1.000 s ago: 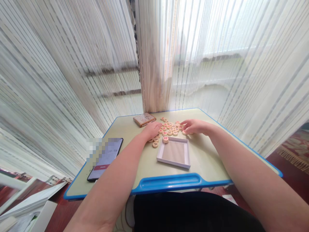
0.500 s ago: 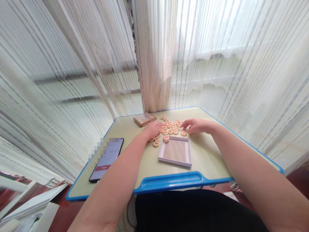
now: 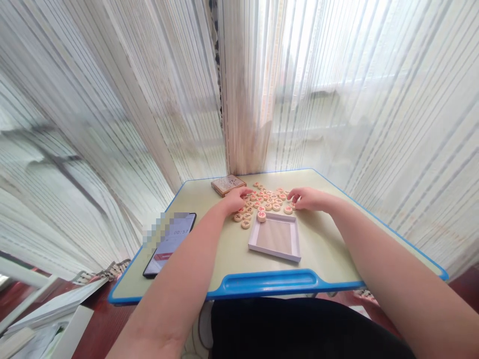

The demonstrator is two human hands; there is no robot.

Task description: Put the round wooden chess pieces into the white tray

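Round wooden Chinese chess pieces (image 3: 268, 207), marked with red or black characters, lie spread across the far middle of the table. My left hand (image 3: 235, 198) rests at their left side, fingers stretched out over the nearest discs. On the right side, my right hand (image 3: 306, 199) has its fingers curved and apart, close beside a few pieces; whether a fingertip touches one I cannot tell. Nearer to me lies a shallow white box tray (image 3: 275, 237) with a bare bottom. One red-marked piece (image 3: 261, 217) sits at the tray's far left corner.
A closed patterned box (image 3: 229, 183) lies at the back left, just behind my left hand. Left of my forearm is a phone (image 3: 170, 244) showing a timer. The table (image 3: 329, 254) has a raised blue edge with a groove in front. Sheer curtains (image 3: 247, 99) hang behind.
My right hand has shifted slightly right, and its fingers have spread. The pieces lie a little more scattered, one now closer to the tray's far edge. The view has tilted slightly.
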